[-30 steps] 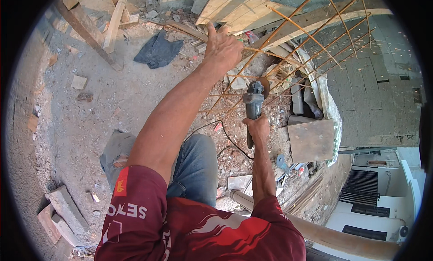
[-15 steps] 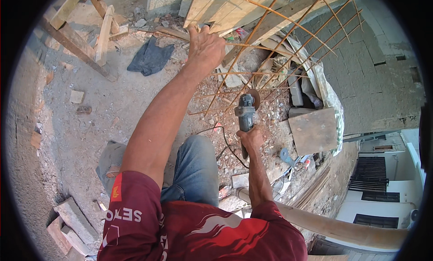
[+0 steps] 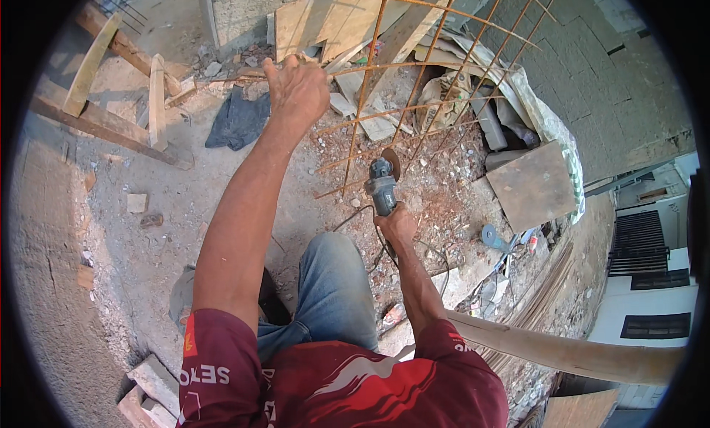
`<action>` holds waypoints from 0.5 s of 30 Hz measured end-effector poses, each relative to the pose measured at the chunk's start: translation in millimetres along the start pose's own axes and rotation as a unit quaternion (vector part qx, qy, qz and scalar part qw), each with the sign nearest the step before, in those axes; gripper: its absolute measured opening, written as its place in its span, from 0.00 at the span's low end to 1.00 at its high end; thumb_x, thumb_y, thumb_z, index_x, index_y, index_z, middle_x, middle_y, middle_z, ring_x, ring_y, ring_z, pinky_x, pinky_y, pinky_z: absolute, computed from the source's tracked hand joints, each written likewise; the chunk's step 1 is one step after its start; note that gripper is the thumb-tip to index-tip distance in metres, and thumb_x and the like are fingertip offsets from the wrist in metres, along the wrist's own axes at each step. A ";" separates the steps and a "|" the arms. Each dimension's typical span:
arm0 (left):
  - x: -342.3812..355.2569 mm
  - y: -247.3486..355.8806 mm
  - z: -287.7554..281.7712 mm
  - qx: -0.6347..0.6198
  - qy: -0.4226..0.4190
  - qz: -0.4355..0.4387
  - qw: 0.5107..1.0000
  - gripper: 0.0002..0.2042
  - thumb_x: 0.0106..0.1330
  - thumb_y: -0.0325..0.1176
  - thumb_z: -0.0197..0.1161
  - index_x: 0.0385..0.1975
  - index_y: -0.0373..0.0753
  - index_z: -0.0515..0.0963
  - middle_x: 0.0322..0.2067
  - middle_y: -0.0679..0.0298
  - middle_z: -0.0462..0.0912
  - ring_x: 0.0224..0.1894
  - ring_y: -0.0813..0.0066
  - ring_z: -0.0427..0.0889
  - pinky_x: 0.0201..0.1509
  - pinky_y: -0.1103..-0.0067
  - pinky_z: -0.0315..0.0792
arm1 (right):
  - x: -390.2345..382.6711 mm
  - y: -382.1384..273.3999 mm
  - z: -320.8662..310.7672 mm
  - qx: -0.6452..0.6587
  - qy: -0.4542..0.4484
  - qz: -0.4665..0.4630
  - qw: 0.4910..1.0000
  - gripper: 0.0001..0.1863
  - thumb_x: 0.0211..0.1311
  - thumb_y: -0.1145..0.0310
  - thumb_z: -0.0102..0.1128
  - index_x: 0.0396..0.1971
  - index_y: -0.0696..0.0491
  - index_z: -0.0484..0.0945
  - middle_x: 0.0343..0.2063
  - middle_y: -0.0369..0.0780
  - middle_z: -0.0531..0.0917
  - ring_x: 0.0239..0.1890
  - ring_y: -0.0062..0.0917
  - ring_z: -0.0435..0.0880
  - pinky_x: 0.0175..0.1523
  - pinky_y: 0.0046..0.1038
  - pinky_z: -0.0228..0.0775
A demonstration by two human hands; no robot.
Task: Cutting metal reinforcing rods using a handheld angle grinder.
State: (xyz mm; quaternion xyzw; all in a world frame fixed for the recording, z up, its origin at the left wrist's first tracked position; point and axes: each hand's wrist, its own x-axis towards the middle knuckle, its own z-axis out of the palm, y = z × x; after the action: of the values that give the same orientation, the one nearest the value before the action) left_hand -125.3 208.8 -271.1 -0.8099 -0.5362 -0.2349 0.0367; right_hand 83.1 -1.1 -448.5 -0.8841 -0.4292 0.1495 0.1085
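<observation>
Rubble-strewn ground (image 3: 159, 269) of an outdoor work site surrounds a person, seen from above. Nearest the viewer are the maroon shirt (image 3: 370, 387), marked with red and white, and one bent knee in blue jeans (image 3: 336, 287); a long, rounded, pale brown pole (image 3: 569, 352) crosses the lower right. Beyond the knee, the right hand (image 3: 396, 225) is closed on the body of a dark angle grinder (image 3: 382, 193), its fingers wrapped about the handle end. The grinder's brown disc (image 3: 392, 163) sits at the far end of the tool, near the lower bar ends of a rust-coloured bar mesh (image 3: 423, 64); whether disc and bar touch cannot be told. Farther out, the left arm is extended, and the left hand (image 3: 299, 95) is closed on one end of the mesh, its fingertips partly hidden. To the left of this hand a dark cloth (image 3: 238, 119) lies crumpled on the ground, and to the right of the grinder a flat brown board (image 3: 531, 185) lies among debris. Behind the mesh are a printed sack (image 3: 444, 100) and a pale sheet of plywood (image 3: 310, 25). Grey block wall (image 3: 592, 110) fills the upper right, and a white building (image 3: 640, 306) with a dark grille (image 3: 637, 243) stands at the right edge.
</observation>
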 end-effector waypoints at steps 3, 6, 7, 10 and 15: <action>-2.5 -2.5 1.1 -0.027 0.035 0.019 0.999 0.10 0.58 0.27 0.52 0.23 0.37 0.83 0.29 0.57 0.83 0.45 0.62 0.75 0.59 0.50 0.50 | 2.8 -5.3 0.0 0.002 -0.020 0.023 1.000 0.30 0.38 0.59 0.68 0.42 0.61 0.72 0.33 0.53 0.83 0.38 0.46 0.83 0.45 0.41 0.75; -2.1 -2.1 0.5 -0.042 0.032 0.010 0.999 0.10 0.58 0.27 0.52 0.25 0.37 0.83 0.28 0.56 0.83 0.45 0.63 0.75 0.60 0.49 0.48 | 4.3 -4.8 -1.9 0.008 -0.025 0.023 0.999 0.30 0.38 0.60 0.68 0.42 0.61 0.72 0.33 0.54 0.83 0.38 0.46 0.83 0.45 0.41 0.75; 1.1 -2.1 0.5 -0.041 0.028 0.008 0.999 0.10 0.58 0.27 0.52 0.25 0.37 0.83 0.28 0.56 0.83 0.45 0.63 0.75 0.60 0.49 0.48 | 6.3 -3.1 -3.4 0.007 -0.029 0.023 0.999 0.30 0.38 0.60 0.68 0.42 0.61 0.72 0.33 0.54 0.83 0.38 0.46 0.83 0.45 0.41 0.75; 0.3 -2.9 5.1 -0.016 -0.035 -0.008 0.999 0.09 0.59 0.30 0.54 0.29 0.39 0.83 0.35 0.55 0.83 0.50 0.63 0.73 0.61 0.49 0.46 | 3.7 -0.6 -16.9 -0.005 -0.001 0.020 1.000 0.31 0.37 0.59 0.68 0.42 0.61 0.73 0.33 0.55 0.83 0.38 0.47 0.83 0.46 0.41 0.74; -73.6 21.0 74.4 -0.055 0.357 0.044 0.932 0.15 0.53 0.31 0.66 0.43 0.46 0.81 0.50 0.62 0.71 0.56 0.60 0.64 0.62 0.52 0.46 | -11.1 19.9 -65.5 0.027 0.027 0.046 0.998 0.31 0.35 0.58 0.68 0.41 0.62 0.74 0.31 0.54 0.83 0.36 0.48 0.83 0.45 0.40 0.72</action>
State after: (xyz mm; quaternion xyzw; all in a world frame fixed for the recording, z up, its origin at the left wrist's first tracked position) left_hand -104.6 160.4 -363.9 -0.6965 -0.4375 -0.5356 0.1915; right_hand 114.4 -26.2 -391.9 -0.9032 -0.3812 0.1420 0.1369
